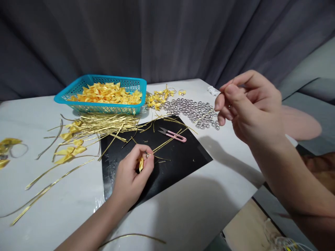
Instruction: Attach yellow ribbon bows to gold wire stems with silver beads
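1. The left hand [132, 174] is closed in a fingertip pinch on a yellow bow [141, 163] and a small ring [148, 155], probably to keep the two tiny parts pressed together.
2. A gold strand [167, 141] leaves that pinch and slants up toward the right hand [251, 104].
3. The right hand's thumb and fingertips are pressed together, raised. Whether they hold the strand is too fine to tell.
4. Under the left pinch lies a black sheet [183, 157], likely a contrasting backdrop.
5. Pink snips [174, 135] lie just beyond the pinch, and a blue basket [62, 97] further off.

1 basket [104, 108], 1 snips [174, 135], 1 blk mat [183, 158], 1 L hand [131, 176], 1 R hand [251, 104], silver rings [193, 109] uncountable
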{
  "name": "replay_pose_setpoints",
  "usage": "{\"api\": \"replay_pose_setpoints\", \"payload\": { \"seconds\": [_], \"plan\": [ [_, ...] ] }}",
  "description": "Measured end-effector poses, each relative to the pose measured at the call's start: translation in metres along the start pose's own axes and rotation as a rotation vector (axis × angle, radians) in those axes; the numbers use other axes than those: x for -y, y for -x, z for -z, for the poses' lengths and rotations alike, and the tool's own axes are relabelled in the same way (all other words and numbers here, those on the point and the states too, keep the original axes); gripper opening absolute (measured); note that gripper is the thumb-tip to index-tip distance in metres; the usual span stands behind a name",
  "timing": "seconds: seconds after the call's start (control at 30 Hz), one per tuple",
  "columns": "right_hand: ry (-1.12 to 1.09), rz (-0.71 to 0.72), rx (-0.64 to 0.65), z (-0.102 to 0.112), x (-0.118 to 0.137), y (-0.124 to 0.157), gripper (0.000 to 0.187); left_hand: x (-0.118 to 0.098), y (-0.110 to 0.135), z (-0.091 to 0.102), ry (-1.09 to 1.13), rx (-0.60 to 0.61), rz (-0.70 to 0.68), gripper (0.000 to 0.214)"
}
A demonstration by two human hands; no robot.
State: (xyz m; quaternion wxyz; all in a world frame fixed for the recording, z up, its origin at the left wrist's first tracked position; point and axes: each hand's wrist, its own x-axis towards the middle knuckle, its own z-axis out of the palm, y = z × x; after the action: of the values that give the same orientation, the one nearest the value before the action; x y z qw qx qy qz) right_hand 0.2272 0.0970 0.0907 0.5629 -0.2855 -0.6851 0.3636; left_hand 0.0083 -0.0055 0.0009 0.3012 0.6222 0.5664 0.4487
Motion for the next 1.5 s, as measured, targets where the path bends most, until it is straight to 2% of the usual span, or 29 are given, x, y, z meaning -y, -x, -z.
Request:
{"api": "replay_pose_setpoints", "payload": {
  "seconds": [0.23, 0.33, 0.43, 0.6, 0.7, 0.8, 0.93, 1.03, 1.1, 1.2, 1.27, 1.37, 1.4, 1.5],
  "plan": [
    [0.041, 0.176, -0.174, -0.003, 0.002, -0.001, 0.017, 0.004, 0.001, 0.002, -0.107, 0.028, -0.034, 0.005],
    [-0.016, 0.118, -0.223, -0.008, 0.015, -0.002, 0.015, 0.005, -0.001, 0.005, -0.200, 0.043, -0.106, 0.007],
    [-0.119, 0.052, -0.166, -0.014, 0.028, -0.001, 0.016, 0.005, -0.003, 0.006, -0.263, 0.127, -0.172, 0.013],
    [-0.126, 0.020, 0.071, -0.019, 0.035, 0.001, 0.010, 0.004, -0.003, 0.007, -0.307, 0.282, -0.233, 0.022],
    [-0.111, 0.003, 0.087, -0.018, 0.039, -0.002, 0.010, 0.005, -0.004, 0.007, -0.249, 0.306, -0.230, 0.030],
    [-0.049, -0.053, 0.084, -0.015, 0.046, -0.008, 0.010, 0.006, -0.006, 0.006, -0.171, 0.282, -0.173, 0.029],
    [0.071, -0.150, 0.165, -0.011, 0.053, -0.013, 0.009, 0.009, -0.009, 0.003, 0.040, 0.217, -0.009, 0.028],
    [0.102, -0.075, 0.178, -0.011, 0.053, -0.012, 0.009, 0.010, -0.012, 0.002, 0.143, 0.186, 0.104, 0.016],
    [0.087, -0.009, 0.196, -0.012, 0.051, -0.011, 0.010, 0.009, -0.013, 0.002, 0.154, 0.206, 0.137, 0.015],
    [0.085, -0.012, 0.322, -0.017, 0.051, -0.010, 0.006, 0.009, -0.013, 0.003, 0.145, 0.225, 0.160, 0.018],
    [0.138, 0.018, 0.361, -0.023, 0.055, -0.011, 0.004, 0.010, -0.014, 0.003, 0.193, 0.224, 0.192, 0.022],
    [0.220, 0.139, 0.229, -0.035, 0.064, -0.012, 0.020, 0.011, -0.016, 0.002, 0.322, 0.187, 0.246, 0.019],
    [0.237, 0.151, 0.142, -0.039, 0.067, -0.011, 0.025, 0.011, -0.017, 0.002, 0.349, 0.165, 0.262, 0.016],
    [0.220, 0.146, 0.172, -0.041, 0.069, -0.009, 0.030, 0.008, -0.019, 0.002, 0.383, 0.093, 0.317, 0.015]
  ]
}}
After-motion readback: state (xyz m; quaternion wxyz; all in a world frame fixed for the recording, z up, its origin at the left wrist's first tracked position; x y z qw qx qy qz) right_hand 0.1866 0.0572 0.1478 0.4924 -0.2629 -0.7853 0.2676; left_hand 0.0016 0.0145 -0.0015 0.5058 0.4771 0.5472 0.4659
